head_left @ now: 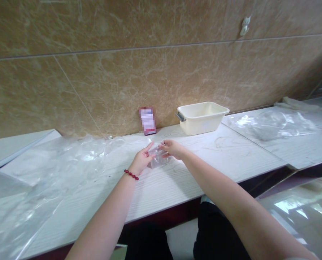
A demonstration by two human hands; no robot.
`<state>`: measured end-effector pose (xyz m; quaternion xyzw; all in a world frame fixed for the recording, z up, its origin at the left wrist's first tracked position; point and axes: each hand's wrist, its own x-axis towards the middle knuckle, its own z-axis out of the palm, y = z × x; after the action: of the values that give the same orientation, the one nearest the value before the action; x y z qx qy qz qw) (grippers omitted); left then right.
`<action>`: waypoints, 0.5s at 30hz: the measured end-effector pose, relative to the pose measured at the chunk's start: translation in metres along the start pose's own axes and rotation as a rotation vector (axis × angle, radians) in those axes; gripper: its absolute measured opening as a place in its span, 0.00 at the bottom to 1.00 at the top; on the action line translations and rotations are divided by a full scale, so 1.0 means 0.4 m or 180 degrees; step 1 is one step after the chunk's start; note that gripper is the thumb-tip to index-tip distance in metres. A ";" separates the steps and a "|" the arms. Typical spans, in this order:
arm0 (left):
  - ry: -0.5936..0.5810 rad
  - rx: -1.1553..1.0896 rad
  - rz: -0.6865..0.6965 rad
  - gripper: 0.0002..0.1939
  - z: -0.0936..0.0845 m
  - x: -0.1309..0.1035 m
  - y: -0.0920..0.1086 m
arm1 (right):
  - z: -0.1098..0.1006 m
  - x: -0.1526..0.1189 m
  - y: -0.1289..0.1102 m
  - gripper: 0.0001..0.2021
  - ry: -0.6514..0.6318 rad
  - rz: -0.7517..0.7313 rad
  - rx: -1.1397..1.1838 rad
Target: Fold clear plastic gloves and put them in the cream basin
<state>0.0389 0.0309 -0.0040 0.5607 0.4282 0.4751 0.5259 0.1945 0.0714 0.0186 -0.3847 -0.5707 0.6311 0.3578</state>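
Left hand [140,160], fingers closed on the left side of one small clear bag [157,162]; right hand [174,148], fingers pinching its upper right. Both equally near; bag's long axis unclear. Surface [150,196]: near edge at 6 o'clock, apart. Phone-like item [148,121], upright, 11 o'clock; cream tub [200,124], 2 o'clock; crumpled clear sheeting [82,155], 9 o'clock.

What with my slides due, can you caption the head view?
Left hand and right hand hold clear plastic near a cream tub.
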 end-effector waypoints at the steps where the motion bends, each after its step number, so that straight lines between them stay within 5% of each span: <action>1: 0.0039 0.0036 0.0059 0.33 0.001 0.002 -0.003 | 0.001 0.000 -0.001 0.05 0.0021 -0.0027 0.0039; 10: 0.0468 -0.0343 0.0894 0.31 0.002 0.008 -0.004 | -0.037 0.017 -0.027 0.05 0.0588 -0.0267 0.0002; 15: 0.0561 -0.0323 0.0721 0.32 0.012 0.014 -0.013 | -0.142 0.049 -0.159 0.05 0.1148 -0.0641 -0.0734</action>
<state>0.0448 0.0358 -0.0087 0.5343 0.3820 0.5998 0.4570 0.2375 0.1199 0.0775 -0.4706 -0.6014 0.4440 0.4688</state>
